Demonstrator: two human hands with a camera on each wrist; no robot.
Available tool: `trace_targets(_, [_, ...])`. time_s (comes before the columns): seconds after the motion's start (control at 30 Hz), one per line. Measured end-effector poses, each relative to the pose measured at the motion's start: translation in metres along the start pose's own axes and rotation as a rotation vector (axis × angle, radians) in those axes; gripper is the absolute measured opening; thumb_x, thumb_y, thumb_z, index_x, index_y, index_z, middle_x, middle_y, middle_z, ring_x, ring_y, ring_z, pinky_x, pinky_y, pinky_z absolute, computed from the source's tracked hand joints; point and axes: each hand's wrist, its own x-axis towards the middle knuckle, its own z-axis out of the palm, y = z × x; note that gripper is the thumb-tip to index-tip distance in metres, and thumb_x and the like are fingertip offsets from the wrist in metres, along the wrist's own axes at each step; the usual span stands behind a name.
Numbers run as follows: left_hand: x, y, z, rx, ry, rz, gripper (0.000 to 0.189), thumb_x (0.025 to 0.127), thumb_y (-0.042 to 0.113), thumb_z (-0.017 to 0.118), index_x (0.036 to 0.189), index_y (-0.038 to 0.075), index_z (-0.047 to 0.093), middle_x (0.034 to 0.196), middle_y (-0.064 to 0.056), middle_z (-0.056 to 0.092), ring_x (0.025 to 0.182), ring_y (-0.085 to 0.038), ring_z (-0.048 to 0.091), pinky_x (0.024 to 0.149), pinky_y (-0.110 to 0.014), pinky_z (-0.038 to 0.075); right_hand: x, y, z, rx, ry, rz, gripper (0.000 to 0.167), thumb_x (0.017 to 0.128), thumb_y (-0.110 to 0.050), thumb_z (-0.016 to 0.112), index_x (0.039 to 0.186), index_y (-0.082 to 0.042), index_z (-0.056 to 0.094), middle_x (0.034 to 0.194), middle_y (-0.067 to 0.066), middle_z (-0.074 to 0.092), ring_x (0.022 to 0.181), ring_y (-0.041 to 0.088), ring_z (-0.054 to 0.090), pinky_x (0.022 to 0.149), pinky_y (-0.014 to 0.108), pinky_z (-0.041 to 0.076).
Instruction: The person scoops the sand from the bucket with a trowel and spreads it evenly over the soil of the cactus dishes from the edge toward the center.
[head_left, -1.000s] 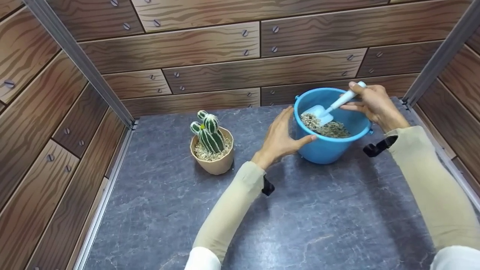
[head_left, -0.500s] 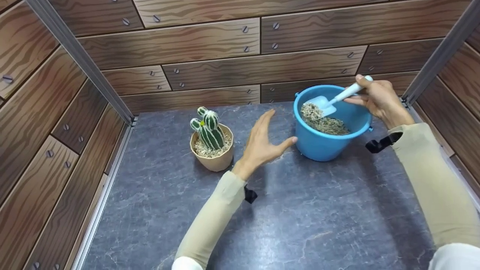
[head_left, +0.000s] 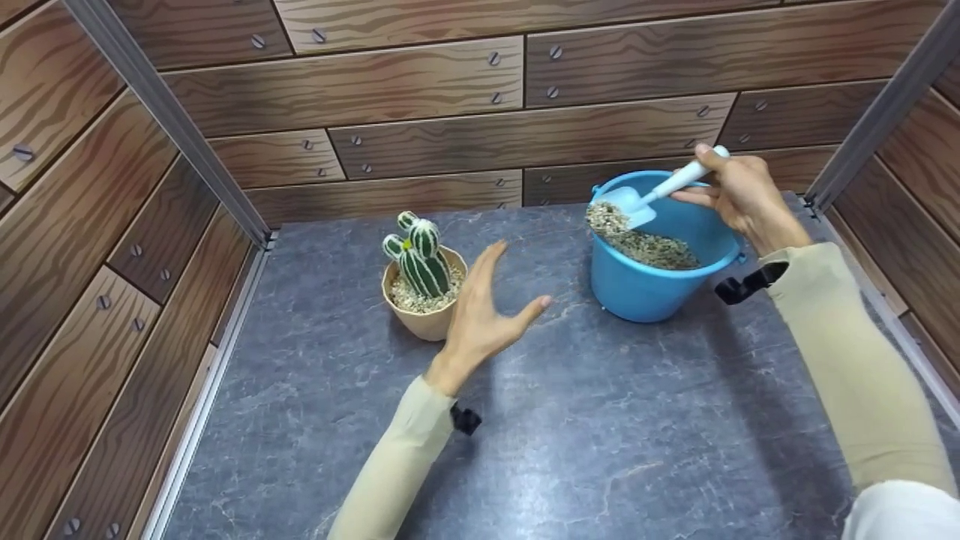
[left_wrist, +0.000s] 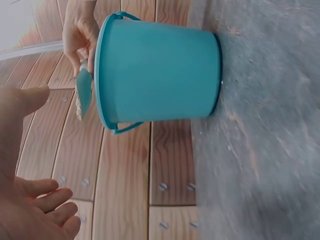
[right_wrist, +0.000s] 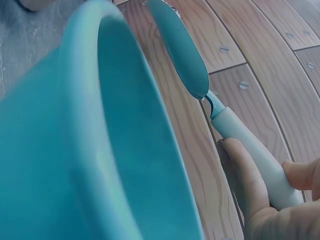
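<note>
My right hand (head_left: 748,196) grips the white handle of a small light-blue trowel (right_wrist: 182,52). Its blade carries pale gravel (head_left: 606,217) and is up at the left rim of a blue bucket (head_left: 649,296). More gravel (head_left: 664,251) lies inside that bucket. To the left stands a green, white-striped cactus (head_left: 424,271) in a tan pot (head_left: 426,327) filled with light gravel. My left hand (head_left: 478,321) hovers beside the pot with fingers and thumb spread, partly covering the pot's right side in the head view. Nothing is in its grasp.
Everything stands on a dark grey marbled tabletop (head_left: 600,420). Wood-patterned panels (head_left: 405,97) rise behind and at both sides, with metal posts (head_left: 862,127) at the back corners. A bucket handle (left_wrist: 129,128) hangs against the bucket's side in the left wrist view.
My left hand has left the bucket's rim and moved left to the pot. The trowel with its gravel has risen from inside the bucket to its left rim.
</note>
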Motion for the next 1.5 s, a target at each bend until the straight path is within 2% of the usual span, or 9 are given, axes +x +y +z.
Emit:
trace_targets(0.27, [-0.027, -0.023, -0.02, -0.015, 0.091, -0.033, 0.101, 0.086, 0.055, 0.085, 0.16, 0.001, 0.042, 0.163, -0.02, 0.048, 0.152, -0.033, 0.045, 0.129, -0.049, 0.034, 0.001, 0.006, 0.016, -0.024, -0.017, -0.046, 0.027, 0.105, -0.022, 0.067, 0.116, 0.001, 0.059, 0.102, 0.012, 0.066, 0.088, 0.028, 0.081, 0.089, 0.04, 0.065])
trace_targets(0.43, [-0.042, -0.038, -0.041, -0.002, 0.191, 0.013, 0.097, 0.085, 0.048, 0.088, 0.156, -0.004, 0.047, 0.157, -0.022, 0.054, 0.148, -0.032, 0.05, 0.128, -0.045, 0.036, 0.002, 0.011, 0.026, -0.034, -0.024, -0.054, 0.029, 0.105, -0.023, 0.067, 0.115, 0.002, 0.057, 0.105, 0.012, 0.065, 0.088, 0.028, 0.081, 0.089, 0.039, 0.065])
trace_targets(0.63, [-0.056, -0.05, -0.06, 0.026, 0.302, 0.036, 0.093, 0.083, 0.041, 0.092, 0.152, -0.006, 0.051, 0.153, -0.023, 0.057, 0.145, -0.037, 0.054, 0.125, -0.05, 0.041, 0.002, 0.012, 0.032, -0.042, -0.027, -0.05, 0.03, 0.106, -0.024, 0.066, 0.116, 0.003, 0.058, 0.107, 0.013, 0.062, 0.088, 0.028, 0.081, 0.09, 0.039, 0.065])
trace_targets(0.87, [-0.058, -0.068, -0.074, 0.044, 0.37, 0.004, 0.092, 0.082, 0.036, 0.093, 0.152, -0.005, 0.051, 0.153, -0.026, 0.057, 0.144, -0.039, 0.054, 0.124, -0.051, 0.041, 0.003, 0.015, 0.039, -0.038, -0.025, -0.041, 0.032, 0.106, -0.025, 0.065, 0.12, 0.002, 0.055, 0.117, 0.014, 0.055, 0.087, 0.029, 0.081, 0.094, 0.04, 0.063])
trace_targets(1.03, [-0.057, -0.08, -0.077, 0.061, 0.388, -0.038, 0.092, 0.081, 0.036, 0.094, 0.152, -0.006, 0.051, 0.149, -0.026, 0.059, 0.139, -0.04, 0.057, 0.122, -0.051, 0.043, 0.003, 0.019, 0.045, -0.049, -0.032, -0.054, 0.033, 0.106, -0.025, 0.065, 0.121, 0.002, 0.056, 0.11, 0.014, 0.061, 0.087, 0.028, 0.081, 0.09, 0.038, 0.065])
trace_targets(1.17, [-0.057, -0.087, -0.076, 0.093, 0.379, -0.119, 0.098, 0.079, 0.039, 0.094, 0.152, -0.009, 0.049, 0.152, -0.029, 0.055, 0.141, -0.043, 0.054, 0.123, -0.054, 0.04, 0.005, 0.022, 0.052, -0.076, -0.036, -0.074, 0.033, 0.106, -0.026, 0.065, 0.12, 0.003, 0.057, 0.107, 0.013, 0.063, 0.086, 0.026, 0.081, 0.09, 0.038, 0.065])
trace_targets(1.33, [-0.055, -0.093, -0.073, 0.101, 0.349, -0.237, 0.108, 0.078, 0.045, 0.093, 0.159, -0.005, 0.042, 0.16, -0.028, 0.047, 0.15, -0.044, 0.045, 0.127, -0.055, 0.035, 0.007, 0.026, 0.062, -0.098, -0.034, -0.074, 0.031, 0.107, -0.027, 0.065, 0.117, 0.002, 0.059, 0.118, 0.015, 0.056, 0.086, 0.026, 0.081, 0.092, 0.038, 0.064])
trace_targets(1.4, [-0.053, -0.096, -0.07, 0.097, 0.345, -0.26, 0.11, 0.078, 0.048, 0.093, 0.16, -0.004, 0.04, 0.162, -0.027, 0.046, 0.152, -0.043, 0.044, 0.128, -0.054, 0.035, 0.007, 0.028, 0.065, -0.103, -0.034, -0.073, 0.031, 0.107, -0.027, 0.064, 0.116, 0.002, 0.06, 0.122, 0.016, 0.053, 0.085, 0.026, 0.081, 0.092, 0.038, 0.064])
trace_targets(1.5, [-0.049, -0.099, -0.063, 0.086, 0.358, -0.252, 0.112, 0.077, 0.049, 0.093, 0.161, -0.004, 0.04, 0.162, -0.028, 0.045, 0.151, -0.043, 0.044, 0.128, -0.054, 0.035, 0.009, 0.03, 0.07, -0.099, -0.03, -0.075, 0.031, 0.107, -0.028, 0.065, 0.113, 0.003, 0.062, 0.118, 0.016, 0.057, 0.085, 0.027, 0.081, 0.093, 0.039, 0.064])
